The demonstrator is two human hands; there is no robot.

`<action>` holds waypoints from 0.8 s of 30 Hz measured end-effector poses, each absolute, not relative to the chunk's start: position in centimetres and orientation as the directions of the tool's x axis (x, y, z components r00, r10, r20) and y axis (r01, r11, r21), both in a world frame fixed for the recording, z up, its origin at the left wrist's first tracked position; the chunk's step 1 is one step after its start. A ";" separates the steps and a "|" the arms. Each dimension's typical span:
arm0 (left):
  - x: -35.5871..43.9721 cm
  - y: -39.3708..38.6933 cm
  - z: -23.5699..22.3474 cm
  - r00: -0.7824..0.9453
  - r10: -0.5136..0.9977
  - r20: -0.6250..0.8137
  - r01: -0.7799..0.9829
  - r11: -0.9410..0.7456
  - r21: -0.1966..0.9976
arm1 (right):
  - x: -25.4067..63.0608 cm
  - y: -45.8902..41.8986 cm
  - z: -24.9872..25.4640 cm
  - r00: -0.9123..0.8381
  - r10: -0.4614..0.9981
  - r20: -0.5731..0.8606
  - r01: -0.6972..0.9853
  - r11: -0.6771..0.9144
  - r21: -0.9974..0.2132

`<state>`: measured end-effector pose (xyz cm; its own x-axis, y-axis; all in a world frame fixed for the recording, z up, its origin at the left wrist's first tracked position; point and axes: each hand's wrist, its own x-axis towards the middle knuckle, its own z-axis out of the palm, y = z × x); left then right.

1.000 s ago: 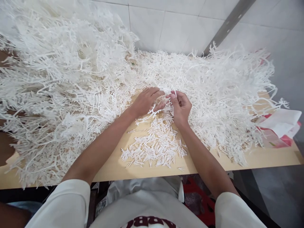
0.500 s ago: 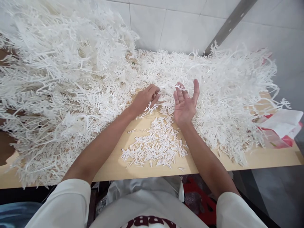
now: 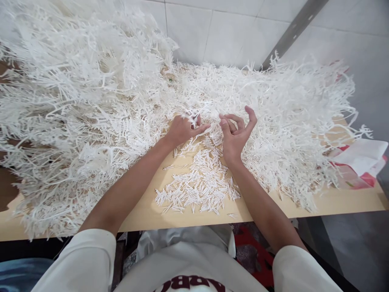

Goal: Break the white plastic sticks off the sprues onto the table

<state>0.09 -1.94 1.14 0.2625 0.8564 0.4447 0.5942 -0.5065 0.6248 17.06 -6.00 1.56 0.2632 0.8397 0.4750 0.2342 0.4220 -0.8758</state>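
Note:
A white branched plastic piece [image 3: 191,115] is in my left hand [image 3: 181,130], which is closed on it with the thumb pointing right. Just to the right, my right hand [image 3: 235,136] is turned with thumb and a finger pressed together and another finger raised and bent. Whatever lies in that pinch is too small to make out. Below both hands, a heap of short thin white plastic sticks [image 3: 200,186] lies on the table. Another branched piece [image 3: 189,147] rests under my left hand.
Tall tangled heaps of white branched plastic stand on the left [image 3: 91,101] and right [image 3: 291,121] of the wooden table [image 3: 142,215]. A pink-and-white plastic packet [image 3: 358,164] lies at the right edge. A tiled wall [image 3: 231,36] rises behind. Part of another person [image 3: 7,186] shows at far left.
My right hand has turned from palm up to a pinch. My left thumb has swung out to the right, and a branched piece now shows above the left fingers.

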 end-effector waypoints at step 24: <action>-0.5 -1.5 2.0 0.423 0.691 0.586 0.470 -0.720 0.510 | 17.4 -6.4 0.9 0.016 0.950 0.312 0.323 0.291 -0.901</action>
